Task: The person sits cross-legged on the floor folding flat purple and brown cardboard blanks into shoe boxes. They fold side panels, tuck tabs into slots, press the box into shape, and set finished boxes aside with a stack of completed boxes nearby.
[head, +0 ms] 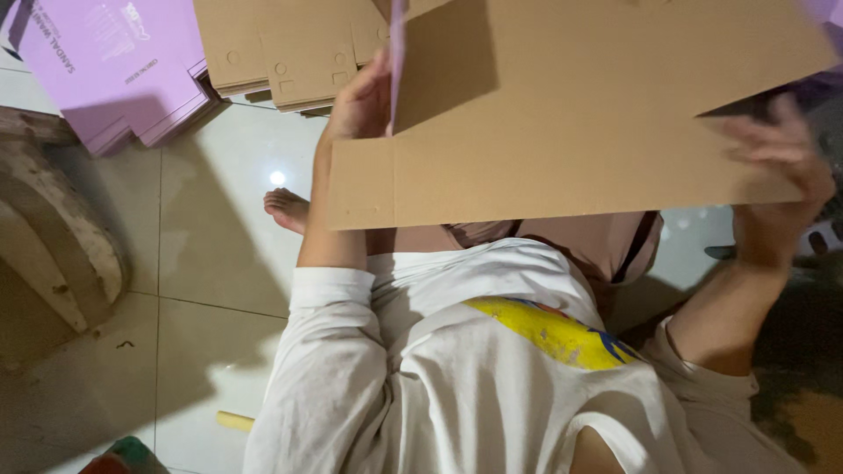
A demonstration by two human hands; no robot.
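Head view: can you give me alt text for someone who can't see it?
Both hands hold a flat brown cardboard sheet above the lap, left hand at its left edge, right hand at its right. Stacks of purple sheets and brown blanks lie on the tiled floor.

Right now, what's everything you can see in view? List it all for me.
cardboard sheet: one, brown with a purple outer face, held up over the lap
purple flat boxes: a stack, top left on the floor
brown flat boxes: a stack, top centre on the floor
floor: pale glossy tiles
stone curb: one, grey-brown, left edge
stick: one, pale yellow, on the floor at bottom
foot: one, bare, under the sheet
left hand: grips the sheet's left part
right hand: blurred, at the sheet's right edge
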